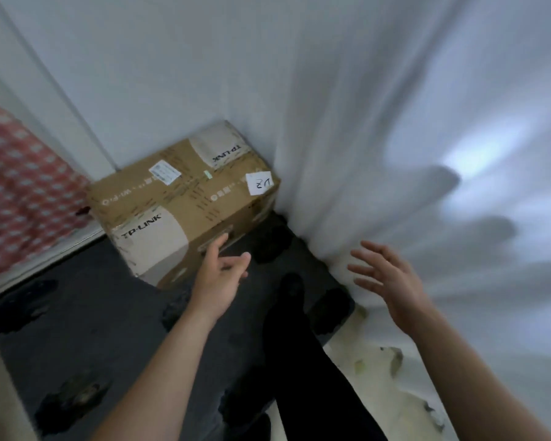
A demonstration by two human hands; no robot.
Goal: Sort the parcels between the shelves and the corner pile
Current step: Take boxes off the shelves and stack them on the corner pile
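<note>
Cardboard box (185,198) sits on the dark rug (93,329) at its far edge, pushed into the corner where the wall (140,74) meets the curtain (395,122). The far end is tight to both, with no gap showing. Its long axis runs near-left to far-right into that corner. Top face is up, the TP-LINK prints at the two ends face opposite ways, and a white tag (260,183) sits on the far-right top corner. Open rug lies on the near side only. Red-checked fabric (23,192) is well apart on the left. A black-clad leg (299,345) stands on the rug between the hands.

Left hand (218,275): fingers loose and holding nothing, index tip at the box's near side face, contact unclear. Right hand (392,278): fingers spread and empty, just beside the curtain.
</note>
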